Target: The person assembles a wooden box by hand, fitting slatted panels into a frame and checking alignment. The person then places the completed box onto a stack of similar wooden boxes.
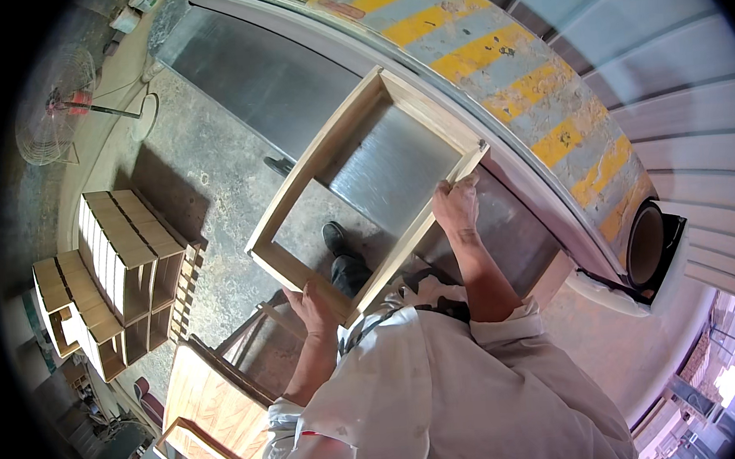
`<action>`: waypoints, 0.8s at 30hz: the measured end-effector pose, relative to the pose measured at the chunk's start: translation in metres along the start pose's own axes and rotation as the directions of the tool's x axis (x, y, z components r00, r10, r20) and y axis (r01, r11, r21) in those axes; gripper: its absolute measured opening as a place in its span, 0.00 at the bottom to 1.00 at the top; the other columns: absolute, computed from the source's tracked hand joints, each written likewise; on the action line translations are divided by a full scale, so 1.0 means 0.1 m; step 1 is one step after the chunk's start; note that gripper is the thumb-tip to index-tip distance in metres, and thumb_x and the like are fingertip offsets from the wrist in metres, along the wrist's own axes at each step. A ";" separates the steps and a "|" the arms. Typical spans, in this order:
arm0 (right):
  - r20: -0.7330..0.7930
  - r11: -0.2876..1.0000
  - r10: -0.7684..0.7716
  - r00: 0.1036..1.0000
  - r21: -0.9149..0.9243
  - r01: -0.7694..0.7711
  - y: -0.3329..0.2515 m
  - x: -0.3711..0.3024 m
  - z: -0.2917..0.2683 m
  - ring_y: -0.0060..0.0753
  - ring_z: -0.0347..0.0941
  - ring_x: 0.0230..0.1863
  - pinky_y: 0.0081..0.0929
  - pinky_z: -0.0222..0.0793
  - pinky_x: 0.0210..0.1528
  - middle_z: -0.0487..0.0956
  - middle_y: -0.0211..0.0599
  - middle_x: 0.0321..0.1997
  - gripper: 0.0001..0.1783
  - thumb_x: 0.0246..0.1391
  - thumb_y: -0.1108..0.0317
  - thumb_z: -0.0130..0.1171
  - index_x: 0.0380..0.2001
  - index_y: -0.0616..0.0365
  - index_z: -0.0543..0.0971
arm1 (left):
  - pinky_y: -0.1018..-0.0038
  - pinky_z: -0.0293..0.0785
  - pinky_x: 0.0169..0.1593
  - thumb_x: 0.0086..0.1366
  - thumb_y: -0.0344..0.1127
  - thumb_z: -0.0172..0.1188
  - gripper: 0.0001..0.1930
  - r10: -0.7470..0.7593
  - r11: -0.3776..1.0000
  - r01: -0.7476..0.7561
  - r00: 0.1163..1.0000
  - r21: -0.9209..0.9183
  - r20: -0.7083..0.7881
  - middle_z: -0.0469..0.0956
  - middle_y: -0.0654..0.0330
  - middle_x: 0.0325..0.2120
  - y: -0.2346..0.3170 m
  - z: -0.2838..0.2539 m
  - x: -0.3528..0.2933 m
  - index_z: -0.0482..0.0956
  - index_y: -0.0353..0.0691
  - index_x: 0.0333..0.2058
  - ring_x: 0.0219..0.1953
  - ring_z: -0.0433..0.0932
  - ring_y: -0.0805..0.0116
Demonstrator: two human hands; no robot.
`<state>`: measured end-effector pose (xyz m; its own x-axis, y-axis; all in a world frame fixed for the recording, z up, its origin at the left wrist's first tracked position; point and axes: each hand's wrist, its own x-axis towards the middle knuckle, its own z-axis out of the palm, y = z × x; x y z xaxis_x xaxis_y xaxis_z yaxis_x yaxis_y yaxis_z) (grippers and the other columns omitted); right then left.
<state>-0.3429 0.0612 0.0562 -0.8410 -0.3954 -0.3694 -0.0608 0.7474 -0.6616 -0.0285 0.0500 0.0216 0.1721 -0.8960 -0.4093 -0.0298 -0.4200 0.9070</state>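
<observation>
In front of my body, both hands hold an open, rectangular wooden frame (308, 172), like a drawer box without a bottom. It lies at a slant in the view. My left hand (309, 307) grips its near left end, the fingers partly hidden by the wood. Near the far right corner, my right hand (457, 205) clasps the right long side. Through the opening show a shiny metal surface (393, 165), the concrete floor and my dark shoe (334, 238).
A long metal surface (257, 72) runs beside a yellow-and-grey striped ledge (491, 54). Stacked wooden boxes (124, 244) stand on the left, with a wire fan (55, 104) beyond. A wooden panel (214, 399) and another frame (204, 446) are at lower left.
</observation>
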 end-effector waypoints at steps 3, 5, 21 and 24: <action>-0.007 1.000 0.009 1.000 -0.014 -0.009 -0.04 -0.02 -0.02 0.67 0.73 0.49 0.50 0.65 0.54 0.75 0.66 0.48 0.34 0.53 0.66 0.49 0.59 0.69 0.50 | 0.68 0.66 0.46 0.58 0.36 0.53 0.21 0.026 1.000 -0.026 1.000 -0.011 0.017 0.70 0.56 0.39 -0.01 0.00 0.01 0.65 0.36 0.50 0.41 0.68 0.64; -0.011 1.000 0.011 1.000 -0.014 -0.011 -0.04 -0.03 -0.02 0.67 0.73 0.49 0.50 0.65 0.54 0.75 0.67 0.48 0.34 0.53 0.66 0.49 0.59 0.69 0.50 | 0.68 0.66 0.46 0.58 0.36 0.53 0.21 0.035 0.999 -0.035 0.999 -0.002 0.010 0.70 0.56 0.39 0.00 0.01 0.01 0.65 0.36 0.50 0.41 0.68 0.64; -0.023 1.000 -0.003 1.000 0.011 0.003 -0.03 -0.02 0.00 0.67 0.73 0.48 0.51 0.65 0.54 0.76 0.66 0.46 0.34 0.53 0.67 0.49 0.59 0.68 0.51 | 0.68 0.66 0.46 0.58 0.36 0.53 0.23 0.029 1.000 -0.029 0.999 -0.003 -0.018 0.69 0.55 0.39 0.04 0.05 -0.01 0.63 0.35 0.52 0.41 0.68 0.64; -0.023 1.000 0.010 1.000 -0.001 -0.010 -0.02 -0.01 0.00 0.67 0.73 0.48 0.51 0.65 0.54 0.76 0.66 0.46 0.34 0.53 0.67 0.49 0.59 0.68 0.51 | 0.68 0.66 0.46 0.58 0.35 0.53 0.24 0.021 1.000 -0.021 1.000 0.008 -0.009 0.69 0.55 0.40 0.04 0.03 -0.01 0.63 0.35 0.52 0.41 0.68 0.64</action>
<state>-0.3417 0.0600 0.0583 -0.8539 -0.3756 -0.3603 -0.0533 0.7517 -0.6574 -0.0320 0.0486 0.0249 0.1805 -0.9034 -0.3891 -0.0418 -0.4022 0.9146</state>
